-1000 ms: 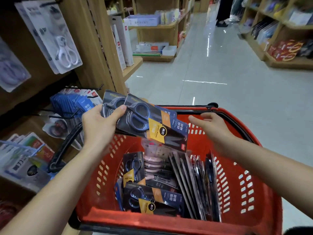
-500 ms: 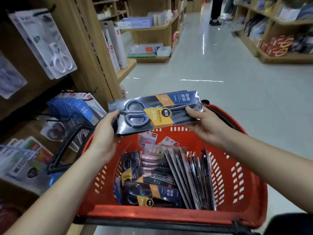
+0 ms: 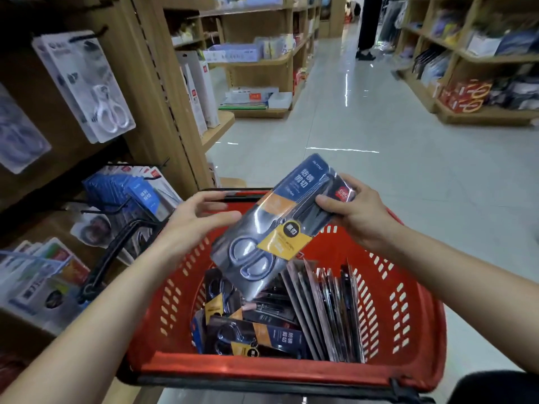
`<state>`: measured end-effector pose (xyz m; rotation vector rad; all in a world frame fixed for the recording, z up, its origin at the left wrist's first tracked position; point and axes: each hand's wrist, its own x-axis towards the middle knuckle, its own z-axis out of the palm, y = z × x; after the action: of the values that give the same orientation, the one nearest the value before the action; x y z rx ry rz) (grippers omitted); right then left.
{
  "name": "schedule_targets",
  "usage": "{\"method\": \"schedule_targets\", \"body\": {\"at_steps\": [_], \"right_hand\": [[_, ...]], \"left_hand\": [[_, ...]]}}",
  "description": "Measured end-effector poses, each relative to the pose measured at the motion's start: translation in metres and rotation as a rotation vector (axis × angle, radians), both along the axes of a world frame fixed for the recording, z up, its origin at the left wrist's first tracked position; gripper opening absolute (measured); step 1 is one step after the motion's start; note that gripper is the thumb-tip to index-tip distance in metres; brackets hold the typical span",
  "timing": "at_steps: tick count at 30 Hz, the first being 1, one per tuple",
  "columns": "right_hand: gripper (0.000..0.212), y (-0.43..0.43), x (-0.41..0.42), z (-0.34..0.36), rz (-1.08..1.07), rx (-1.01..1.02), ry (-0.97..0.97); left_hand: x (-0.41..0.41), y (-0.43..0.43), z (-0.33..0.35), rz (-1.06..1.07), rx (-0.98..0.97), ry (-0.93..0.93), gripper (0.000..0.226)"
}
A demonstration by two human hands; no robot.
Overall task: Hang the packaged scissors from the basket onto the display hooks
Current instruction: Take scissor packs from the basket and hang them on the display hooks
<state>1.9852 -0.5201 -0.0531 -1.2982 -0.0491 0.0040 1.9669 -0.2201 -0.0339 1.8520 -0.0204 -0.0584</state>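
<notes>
A dark blue pack of scissors with an orange and yellow label hangs tilted above the red basket, handles end down. My right hand grips its upper end. My left hand is beside the pack's left edge with fingers spread, apparently not gripping it. More scissor packs lie and stand inside the basket. Black display hooks stick out from the wooden shelf unit on the left, some carrying blue packs.
White-handled scissors in clear packs hang higher on the left panel. The basket's black handle leans toward the shelf. A tiled aisle runs ahead between wooden shelves, with a person standing far down it.
The pack was held level by both hands; now it has swung to a steep tilt in my right hand and my left hand has let go.
</notes>
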Motion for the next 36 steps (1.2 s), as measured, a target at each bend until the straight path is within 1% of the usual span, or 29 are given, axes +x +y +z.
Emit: {"method": "schedule_targets", "body": {"at_steps": [3,5,7,8,9,11,13,15,16,17,19,20,22,23,25,27,30,32,33,34,36], "right_hand": [[0.051,0.012,-0.008,0.000,0.083,-0.206,-0.118],[0.056,0.020,-0.012,0.001,0.174,-0.308,-0.190],[0.061,0.023,-0.015,0.004,0.254,-0.361,-0.235],[0.063,0.024,-0.015,0.005,0.264,-0.367,-0.240],[0.064,0.024,-0.016,0.006,0.253,-0.367,-0.238],[0.066,0.027,-0.016,0.007,0.185,-0.352,-0.225],[0.062,0.033,-0.016,0.006,0.120,-0.273,-0.203],[0.051,0.043,-0.014,0.007,0.102,-0.201,-0.167],[0.050,0.048,-0.013,0.006,0.109,-0.187,-0.143],[0.055,0.053,-0.014,0.006,0.129,-0.184,-0.113],[0.062,0.064,-0.017,0.006,0.198,-0.234,-0.051],[0.059,0.069,-0.018,0.006,0.245,-0.285,-0.046],[0.052,0.082,-0.020,0.015,0.303,-0.396,-0.095],[0.054,0.089,-0.018,0.024,0.300,-0.440,-0.129],[0.062,0.108,-0.011,0.045,0.285,-0.499,-0.211],[0.062,0.132,-0.002,0.066,0.291,-0.519,-0.299],[0.053,0.169,0.011,0.091,0.327,-0.395,-0.359],[0.046,0.192,0.017,0.107,0.328,-0.270,-0.352],[0.045,0.203,0.019,0.116,0.326,-0.215,-0.355],[0.047,0.213,0.022,0.124,0.329,-0.168,-0.362],[0.059,0.232,0.026,0.141,0.337,-0.096,-0.374]], "left_hand": [[-0.005,-0.024,-0.003,-0.233,0.156,0.016,0.083],[-0.009,-0.041,-0.007,-0.285,0.190,0.014,0.069],[-0.013,-0.047,-0.009,-0.284,0.105,0.021,0.045],[-0.014,-0.047,-0.011,-0.273,0.037,0.028,0.038],[-0.015,-0.046,-0.012,-0.253,-0.018,0.021,0.037],[-0.015,-0.045,-0.014,-0.186,-0.080,-0.036,0.033],[-0.015,-0.047,-0.014,-0.112,-0.116,-0.099,0.024],[-0.016,-0.050,-0.012,-0.032,-0.131,-0.148,0.021],[-0.017,-0.051,-0.011,0.008,-0.141,-0.172,0.021],[-0.018,-0.053,-0.008,0.056,-0.149,-0.196,0.020],[-0.017,-0.053,-0.003,0.167,-0.176,-0.253,0.018],[-0.017,-0.052,0.003,0.235,-0.201,-0.283,0.021],[-0.018,-0.046,0.017,0.398,-0.224,-0.334,0.035],[-0.019,-0.041,0.025,0.469,-0.228,-0.350,0.038],[-0.021,-0.028,0.040,0.592,-0.251,-0.376,0.031],[-0.023,-0.012,0.059,0.670,-0.301,-0.390,0.027],[-0.028,0.015,0.087,0.673,-0.402,-0.422,0.026],[-0.036,0.032,0.106,0.583,-0.504,-0.468,0.024],[-0.042,0.040,0.114,0.540,-0.515,-0.501,0.022],[-0.049,0.049,0.121,0.515,-0.485,-0.532,0.022],[-0.061,0.065,0.129,0.491,-0.399,-0.560,0.025]]}}
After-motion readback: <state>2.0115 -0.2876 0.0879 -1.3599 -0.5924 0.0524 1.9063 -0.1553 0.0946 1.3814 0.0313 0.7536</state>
